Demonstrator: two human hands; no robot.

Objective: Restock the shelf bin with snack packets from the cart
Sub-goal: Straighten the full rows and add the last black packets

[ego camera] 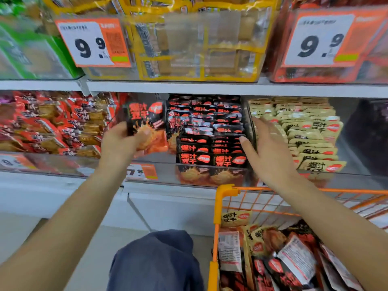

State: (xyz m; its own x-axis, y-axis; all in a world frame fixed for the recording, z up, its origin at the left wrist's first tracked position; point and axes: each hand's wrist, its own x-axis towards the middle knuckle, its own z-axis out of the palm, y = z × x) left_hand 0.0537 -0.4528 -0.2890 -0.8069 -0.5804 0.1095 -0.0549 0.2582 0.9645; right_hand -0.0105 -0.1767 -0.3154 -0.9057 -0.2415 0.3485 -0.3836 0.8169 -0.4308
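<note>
Now my left hand [123,141] holds one packet [147,124], fingers curled round its lower part. I hold it up, just left of the rows [207,131] in the bin [210,177]. My right hand [270,150] is flat and holds nothing. Its fingers are straight, and it sits by the right side of the rows. My thumb is at the edge of the front packets. I can't tell if it pushes on them.

What could go wrong? The rows look packed tight, so I think there is little room. If I push the packet in hard, it may bend or knock the front ones over the clear wall. If my right hand lets the rows lean, they may tip like dominoes. The packet could also land in the wrong bin, since the red packets [52,122] sit just beside on the left and the tan packets [304,131] on the right.

The packet is black with big red words and an orange picture low down. It looks shiny, thin and slippery. It matches the ones in the bin, which stand upright in neat rows. More packets lie in a jumble in the orange cart [226,192] by my right arm, black ones and tan ones mixed.
</note>
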